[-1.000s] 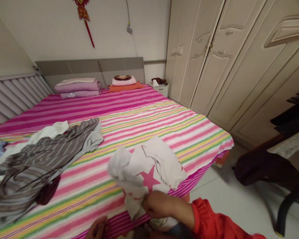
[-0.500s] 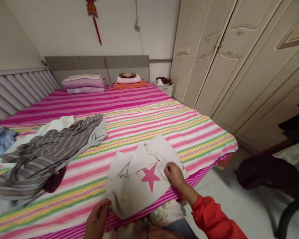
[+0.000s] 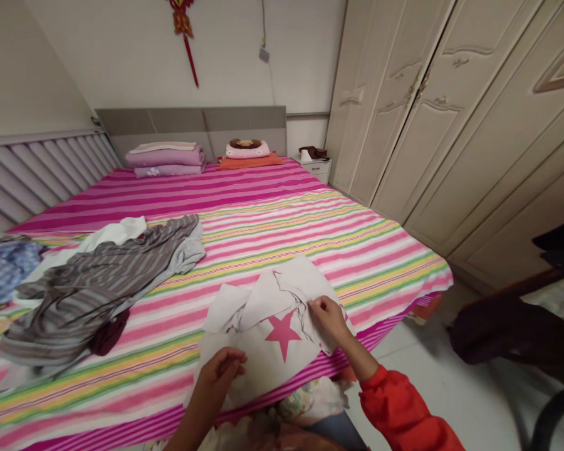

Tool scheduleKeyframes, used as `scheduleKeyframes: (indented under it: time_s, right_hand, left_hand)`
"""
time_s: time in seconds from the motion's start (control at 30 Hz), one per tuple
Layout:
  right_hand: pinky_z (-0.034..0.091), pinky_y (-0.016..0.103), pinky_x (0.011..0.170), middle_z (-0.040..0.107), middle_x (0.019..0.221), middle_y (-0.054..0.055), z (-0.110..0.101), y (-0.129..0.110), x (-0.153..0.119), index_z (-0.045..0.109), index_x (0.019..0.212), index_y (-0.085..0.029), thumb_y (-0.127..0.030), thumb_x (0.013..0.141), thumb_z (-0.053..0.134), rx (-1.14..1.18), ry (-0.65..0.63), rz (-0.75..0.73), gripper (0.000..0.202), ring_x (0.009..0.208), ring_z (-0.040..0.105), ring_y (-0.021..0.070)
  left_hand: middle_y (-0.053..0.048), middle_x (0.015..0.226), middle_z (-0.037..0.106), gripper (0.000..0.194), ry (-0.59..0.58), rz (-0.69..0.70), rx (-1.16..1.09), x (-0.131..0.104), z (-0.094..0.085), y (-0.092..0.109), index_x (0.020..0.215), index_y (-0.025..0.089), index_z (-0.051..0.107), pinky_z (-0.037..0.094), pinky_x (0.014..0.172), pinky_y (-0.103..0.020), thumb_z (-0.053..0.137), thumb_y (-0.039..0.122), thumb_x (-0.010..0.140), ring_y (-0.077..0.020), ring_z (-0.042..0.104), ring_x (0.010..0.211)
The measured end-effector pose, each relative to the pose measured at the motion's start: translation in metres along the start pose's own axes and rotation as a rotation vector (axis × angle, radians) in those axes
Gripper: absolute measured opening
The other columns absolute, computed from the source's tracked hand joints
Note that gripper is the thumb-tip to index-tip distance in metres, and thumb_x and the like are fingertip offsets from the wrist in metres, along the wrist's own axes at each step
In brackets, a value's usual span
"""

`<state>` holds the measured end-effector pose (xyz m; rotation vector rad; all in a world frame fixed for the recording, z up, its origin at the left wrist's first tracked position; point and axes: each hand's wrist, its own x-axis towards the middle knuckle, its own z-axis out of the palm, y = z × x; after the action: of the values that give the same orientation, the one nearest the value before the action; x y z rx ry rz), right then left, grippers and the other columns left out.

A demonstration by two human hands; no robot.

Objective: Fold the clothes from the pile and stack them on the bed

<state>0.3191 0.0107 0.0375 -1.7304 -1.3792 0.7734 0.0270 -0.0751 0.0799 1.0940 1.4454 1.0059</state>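
A crumpled white garment (image 3: 258,369) with a pink star lies near the front edge of the bed, part of it folded over itself. My right hand (image 3: 329,319) pinches its cloth on the right side, beside the star. Over the garment's left part is my left hand (image 3: 220,369), fingers loosely bent and apart, with no cloth visible in them. Whether its fingertips touch the fabric is hard to tell.
The striped bedsheet (image 3: 258,238) spreads under everything. Left lie a grey striped garment (image 3: 94,288), a white cloth (image 3: 117,232) and a blue checked cloth (image 3: 4,269). Folded bedding (image 3: 169,156) sits by the headboard (image 3: 169,122). Wardrobes (image 3: 404,125) line the right side.
My left hand has let go of the garment's lower left edge and moved up and right over it. My right hand stays at the right side, shifted slightly up.
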Motion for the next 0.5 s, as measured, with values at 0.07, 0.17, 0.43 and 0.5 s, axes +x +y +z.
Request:
scheduleKeyframes:
  time_s: [0.07,0.17,0.43,0.5]
  right_hand:
    - [0.033,0.027,0.062,0.049,0.064,-0.003,0.0,-0.003,-0.005,0.046,0.067,-0.023,-0.046,0.075,0.062,0.015,0.05,-0.024,0.029,0.063,0.044,0.0152]
    - [0.031,0.028,0.065,0.045,0.066,-0.003,0.004,-0.012,-0.008,0.046,0.064,-0.023,-0.035,0.071,0.064,0.116,0.073,0.009,0.022,0.064,0.039,0.0145]
    - [0.035,0.026,0.056,0.038,0.058,-0.005,-0.014,-0.064,-0.015,0.041,0.066,-0.024,-0.047,0.08,0.045,0.455,-0.235,0.033,0.028,0.055,0.037,0.0129]
    - [0.037,0.025,0.055,0.041,0.059,-0.005,-0.014,-0.084,-0.035,0.046,0.069,-0.023,-0.052,0.078,0.051,0.518,-0.369,0.009,0.031,0.055,0.039,0.0122]
  left_hand:
    - [-0.005,0.075,0.072,0.034,-0.027,0.012,0.009,0.001,0.006,-0.002,0.073,0.019,0.069,0.056,0.067,-0.032,0.073,0.05,0.059,-0.0195,0.066,0.066]
    - [-0.005,0.075,0.071,0.032,-0.044,0.021,0.01,0.001,0.014,-0.012,0.073,0.019,0.068,0.055,0.067,-0.032,0.072,0.049,0.061,-0.0187,0.065,0.066]
    - [-0.008,0.089,0.074,0.039,-0.142,-0.084,-0.103,-0.012,0.014,-0.004,0.085,0.019,0.072,0.054,0.072,-0.032,0.073,0.053,0.066,-0.0217,0.069,0.08]
    - [-0.012,0.108,0.074,0.05,-0.189,-0.111,-0.211,-0.015,0.021,0.01,0.096,0.021,0.074,0.055,0.081,-0.037,0.071,0.061,0.066,-0.0277,0.068,0.1]
